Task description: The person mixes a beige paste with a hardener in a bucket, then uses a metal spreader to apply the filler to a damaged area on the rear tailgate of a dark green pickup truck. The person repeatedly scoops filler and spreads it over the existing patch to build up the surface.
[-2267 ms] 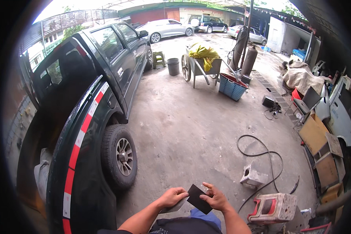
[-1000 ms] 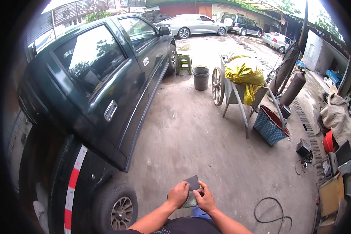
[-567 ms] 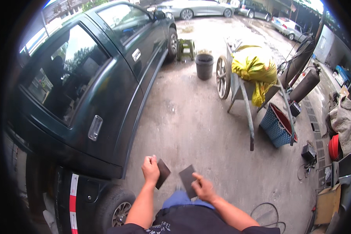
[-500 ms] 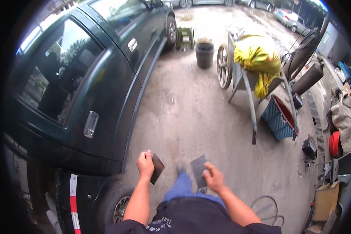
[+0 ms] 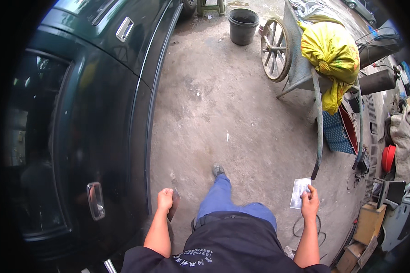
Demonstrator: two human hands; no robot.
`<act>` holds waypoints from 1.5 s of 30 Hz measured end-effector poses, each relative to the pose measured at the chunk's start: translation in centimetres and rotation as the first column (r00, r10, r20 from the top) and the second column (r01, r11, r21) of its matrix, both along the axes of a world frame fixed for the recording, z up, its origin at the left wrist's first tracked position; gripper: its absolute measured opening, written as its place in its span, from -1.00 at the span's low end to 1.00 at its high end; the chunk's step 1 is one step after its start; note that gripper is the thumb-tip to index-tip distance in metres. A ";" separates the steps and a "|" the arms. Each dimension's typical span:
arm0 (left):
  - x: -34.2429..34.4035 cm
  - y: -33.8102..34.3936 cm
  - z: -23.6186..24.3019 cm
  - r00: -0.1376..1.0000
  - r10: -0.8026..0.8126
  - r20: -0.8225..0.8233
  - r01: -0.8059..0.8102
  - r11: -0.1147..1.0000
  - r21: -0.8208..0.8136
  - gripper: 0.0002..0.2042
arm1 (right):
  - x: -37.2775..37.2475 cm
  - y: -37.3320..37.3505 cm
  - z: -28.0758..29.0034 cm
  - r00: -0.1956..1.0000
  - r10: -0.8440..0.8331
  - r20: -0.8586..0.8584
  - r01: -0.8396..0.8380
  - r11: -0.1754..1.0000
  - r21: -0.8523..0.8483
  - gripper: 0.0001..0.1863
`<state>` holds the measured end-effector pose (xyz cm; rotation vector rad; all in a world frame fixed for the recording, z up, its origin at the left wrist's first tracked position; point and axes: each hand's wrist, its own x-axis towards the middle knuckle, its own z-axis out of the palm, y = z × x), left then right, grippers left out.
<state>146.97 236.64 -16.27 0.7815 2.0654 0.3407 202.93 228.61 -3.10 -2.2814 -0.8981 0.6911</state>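
Note:
My left hand point(image 5: 165, 199) is closed round the edge of a thin dark brown sheet point(image 5: 176, 203), held beside the dark green pickup truck point(image 5: 109, 150). Out to the right, my right hand point(image 5: 310, 203) pinches a thin rectangular sheet point(image 5: 299, 193) between thumb and fingers. Its upper face looks pale and shiny, with faint grey marks. Both sheets might be sandpaper, but their surfaces are not clear enough to tell. One of my shoes point(image 5: 218, 170) is forward on the concrete.
A wheelbarrow point(image 5: 318, 136) carrying a yellow sack point(image 5: 332, 50) stands ahead on the right, a blue checked bag point(image 5: 339, 132) by its handles. Farther off is a black bucket point(image 5: 243, 27). Along the right lie gas cylinders point(image 5: 373, 82), a wooden box point(image 5: 370, 223) and a looped cable point(image 5: 321, 227).
I have moved forward along the truck; the wheelbarrow and bucket appear nearer. My right hand has swung outward to the right with its sheet, which now looks paler. The left hand keeps its sheet.

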 end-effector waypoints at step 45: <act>20.8 87.8 20.6 0.544 -0.544 0.640 0.318 0.838 0.443 -0.86 | -9.6 93.2 9.9 0.793 0.583 -0.177 -0.341 0.666 0.663 -0.56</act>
